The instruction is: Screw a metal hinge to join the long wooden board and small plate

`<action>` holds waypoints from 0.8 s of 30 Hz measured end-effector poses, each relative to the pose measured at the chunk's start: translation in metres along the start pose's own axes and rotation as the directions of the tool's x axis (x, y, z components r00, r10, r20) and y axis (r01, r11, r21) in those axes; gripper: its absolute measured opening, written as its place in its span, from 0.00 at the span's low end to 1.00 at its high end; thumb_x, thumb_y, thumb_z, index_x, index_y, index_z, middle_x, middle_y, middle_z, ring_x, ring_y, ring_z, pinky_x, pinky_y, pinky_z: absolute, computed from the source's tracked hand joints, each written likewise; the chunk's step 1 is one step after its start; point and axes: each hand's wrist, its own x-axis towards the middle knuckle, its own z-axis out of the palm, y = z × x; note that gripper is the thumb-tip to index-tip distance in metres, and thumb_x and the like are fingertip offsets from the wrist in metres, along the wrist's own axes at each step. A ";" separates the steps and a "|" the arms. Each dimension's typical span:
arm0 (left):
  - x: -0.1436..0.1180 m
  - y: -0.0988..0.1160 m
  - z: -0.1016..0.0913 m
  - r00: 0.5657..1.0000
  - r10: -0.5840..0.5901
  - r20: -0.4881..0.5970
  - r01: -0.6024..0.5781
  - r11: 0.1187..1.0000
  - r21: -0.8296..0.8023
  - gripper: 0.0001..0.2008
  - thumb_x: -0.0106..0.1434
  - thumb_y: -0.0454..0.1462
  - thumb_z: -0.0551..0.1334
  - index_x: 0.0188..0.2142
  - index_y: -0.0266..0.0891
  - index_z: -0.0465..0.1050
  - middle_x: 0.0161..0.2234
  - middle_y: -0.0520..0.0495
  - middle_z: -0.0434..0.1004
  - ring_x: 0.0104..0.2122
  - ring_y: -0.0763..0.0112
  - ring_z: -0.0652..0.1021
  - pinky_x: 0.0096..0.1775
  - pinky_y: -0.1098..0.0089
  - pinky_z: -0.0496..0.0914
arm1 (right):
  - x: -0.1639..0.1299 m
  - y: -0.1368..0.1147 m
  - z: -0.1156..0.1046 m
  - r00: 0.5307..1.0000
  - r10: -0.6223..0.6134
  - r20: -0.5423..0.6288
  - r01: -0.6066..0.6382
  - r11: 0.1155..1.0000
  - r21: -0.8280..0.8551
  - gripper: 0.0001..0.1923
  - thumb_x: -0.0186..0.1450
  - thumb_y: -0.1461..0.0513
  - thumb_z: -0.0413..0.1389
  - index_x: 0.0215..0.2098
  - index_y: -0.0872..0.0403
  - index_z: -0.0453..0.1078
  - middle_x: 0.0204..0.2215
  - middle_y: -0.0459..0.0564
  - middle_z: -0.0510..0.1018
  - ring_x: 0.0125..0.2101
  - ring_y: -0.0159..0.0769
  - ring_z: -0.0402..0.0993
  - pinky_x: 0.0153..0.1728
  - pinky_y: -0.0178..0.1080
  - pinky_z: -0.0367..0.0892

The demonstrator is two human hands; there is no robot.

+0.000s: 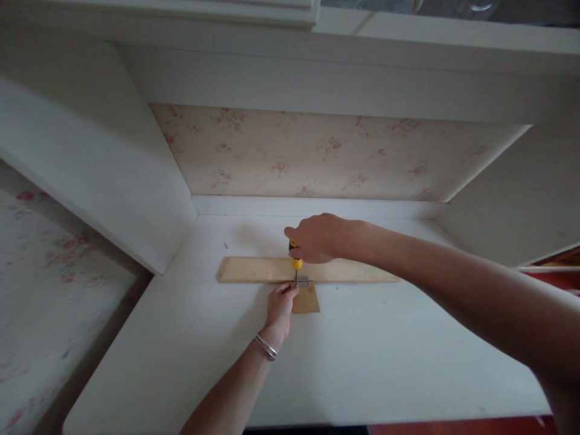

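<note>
My right hand is wrapped round the handle of a yellow and black screwdriver, which stands upright with its shaft pointing down. The tip of the shaft meets a small metal hinge. That hinge lies across the joint between a long wooden board and a short wooden piece. Pinched together beside the screwdriver tip are the fingers of my left hand, at the hinge's left edge. What they grip there is too small to tell. A silver bracelet circles the left wrist.
Both boards lie on a white tabletop. A small screw-like piece lies behind the long board. White panels rise at the left and right, a white cabinet edge hangs overhead, and floral wallpaper covers the back.
</note>
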 end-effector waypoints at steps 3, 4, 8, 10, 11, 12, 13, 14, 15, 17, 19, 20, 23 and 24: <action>0.001 -0.001 0.000 1.000 0.003 0.006 -0.003 1.000 0.000 0.14 0.45 0.42 0.67 0.30 0.36 0.77 0.29 0.47 0.77 0.31 0.67 0.74 0.34 0.70 0.63 | 0.001 0.001 0.002 0.997 0.047 -0.065 -0.049 0.999 -0.022 0.29 0.63 0.45 0.40 0.46 0.57 0.68 0.39 0.65 0.75 0.42 0.54 0.72 0.34 0.48 0.65; 0.001 -0.002 0.000 1.000 0.006 0.008 -0.006 1.000 -0.002 0.15 0.45 0.42 0.67 0.31 0.36 0.77 0.29 0.47 0.77 0.31 0.67 0.74 0.34 0.70 0.63 | 0.001 0.001 0.002 0.997 0.037 -0.063 -0.037 0.999 -0.004 0.30 0.63 0.45 0.40 0.49 0.56 0.66 0.39 0.64 0.75 0.41 0.54 0.72 0.34 0.48 0.65; 0.001 -0.003 -0.001 1.000 0.007 0.006 -0.007 1.000 -0.006 0.14 0.45 0.43 0.67 0.30 0.36 0.77 0.28 0.48 0.77 0.31 0.68 0.74 0.34 0.70 0.63 | -0.002 0.004 0.001 1.000 -0.024 0.009 0.024 0.998 0.055 0.27 0.62 0.49 0.46 0.56 0.51 0.59 0.41 0.59 0.76 0.38 0.50 0.73 0.30 0.44 0.65; 0.001 -0.003 0.000 1.000 0.003 0.002 -0.003 1.000 -0.006 0.14 0.45 0.42 0.67 0.30 0.36 0.77 0.29 0.48 0.77 0.31 0.68 0.74 0.34 0.71 0.63 | -0.001 0.005 0.001 1.000 0.009 -0.004 -0.009 1.000 0.011 0.25 0.62 0.49 0.46 0.51 0.54 0.64 0.40 0.62 0.75 0.39 0.52 0.73 0.31 0.45 0.64; 0.001 -0.003 0.000 1.000 0.003 0.002 -0.003 1.000 -0.007 0.14 0.45 0.42 0.67 0.30 0.36 0.77 0.29 0.48 0.77 0.31 0.68 0.73 0.34 0.71 0.63 | -0.001 0.005 0.002 0.999 0.034 -0.024 -0.034 0.999 -0.010 0.26 0.63 0.47 0.44 0.48 0.55 0.67 0.39 0.64 0.75 0.40 0.53 0.72 0.31 0.46 0.64; 0.001 -0.004 0.000 1.000 0.004 0.002 -0.004 1.000 -0.008 0.14 0.45 0.42 0.67 0.31 0.36 0.77 0.29 0.48 0.77 0.31 0.68 0.73 0.34 0.71 0.62 | -0.001 0.005 0.002 0.998 0.053 -0.045 -0.053 0.998 -0.018 0.28 0.63 0.45 0.42 0.46 0.56 0.68 0.38 0.65 0.75 0.40 0.55 0.72 0.32 0.47 0.64; 0.001 -0.004 0.000 1.000 0.004 0.002 -0.004 1.000 -0.008 0.14 0.46 0.42 0.67 0.31 0.36 0.77 0.29 0.48 0.77 0.31 0.68 0.73 0.34 0.71 0.62 | 0.000 0.006 0.003 0.997 0.060 -0.055 -0.061 0.998 -0.008 0.30 0.62 0.44 0.40 0.47 0.56 0.67 0.38 0.64 0.76 0.40 0.55 0.72 0.32 0.48 0.64; 0.001 -0.005 0.000 1.000 0.003 0.002 -0.003 1.000 -0.008 0.14 0.46 0.42 0.67 0.31 0.36 0.77 0.29 0.48 0.77 0.31 0.68 0.73 0.33 0.71 0.62 | 0.000 0.007 0.004 0.997 0.051 -0.049 -0.050 0.999 0.017 0.31 0.62 0.43 0.40 0.50 0.55 0.65 0.38 0.64 0.76 0.39 0.55 0.73 0.32 0.48 0.64; 0.001 -0.005 0.000 1.000 0.000 0.002 0.000 1.000 -0.006 0.14 0.46 0.42 0.66 0.31 0.36 0.77 0.29 0.48 0.76 0.31 0.68 0.73 0.33 0.71 0.62 | -0.001 0.007 0.004 0.999 0.028 -0.032 -0.027 0.999 0.045 0.31 0.62 0.43 0.41 0.53 0.54 0.63 0.39 0.62 0.76 0.38 0.53 0.73 0.31 0.47 0.65; 0.001 -0.005 0.000 1.000 -0.003 0.000 0.003 1.000 -0.003 0.15 0.46 0.42 0.66 0.32 0.36 0.77 0.28 0.48 0.76 0.31 0.68 0.73 0.33 0.71 0.62 | -0.001 0.008 0.006 1.000 -0.014 0.002 0.013 0.997 0.071 0.28 0.62 0.47 0.44 0.56 0.51 0.59 0.39 0.60 0.76 0.37 0.51 0.74 0.29 0.45 0.65; 0.000 -0.003 0.001 1.000 -0.004 -0.001 0.004 1.000 -0.008 0.15 0.45 0.42 0.67 0.32 0.35 0.77 0.29 0.47 0.77 0.31 0.67 0.73 0.33 0.71 0.62 | -0.001 0.008 0.006 1.000 0.000 -0.007 0.000 1.000 0.028 0.25 0.63 0.48 0.44 0.52 0.53 0.64 0.39 0.62 0.76 0.38 0.52 0.73 0.31 0.45 0.65; -0.001 -0.002 0.001 1.000 -0.005 -0.001 0.005 1.000 -0.015 0.15 0.45 0.43 0.67 0.32 0.35 0.77 0.30 0.47 0.77 0.32 0.67 0.73 0.33 0.71 0.62 | -0.001 0.007 0.007 0.999 0.023 -0.032 -0.023 1.000 -0.001 0.26 0.63 0.48 0.42 0.49 0.55 0.67 0.39 0.64 0.75 0.40 0.53 0.73 0.32 0.46 0.64; -0.002 0.001 0.002 1.000 -0.004 0.004 0.004 0.999 -0.034 0.16 0.45 0.42 0.67 0.32 0.35 0.77 0.32 0.46 0.77 0.32 0.67 0.73 0.33 0.72 0.62 | -0.003 0.007 0.005 0.997 0.043 -0.067 -0.043 0.999 0.004 0.32 0.63 0.43 0.39 0.49 0.56 0.67 0.39 0.65 0.75 0.40 0.55 0.72 0.33 0.48 0.64; -0.002 0.001 0.002 1.000 0.000 0.004 0.000 0.999 -0.033 0.16 0.45 0.43 0.67 0.32 0.35 0.77 0.32 0.46 0.77 0.32 0.67 0.73 0.33 0.72 0.62 | -0.005 0.007 0.004 0.999 0.020 -0.047 -0.018 0.999 0.029 0.32 0.62 0.43 0.41 0.52 0.55 0.64 0.39 0.63 0.75 0.39 0.53 0.73 0.32 0.47 0.65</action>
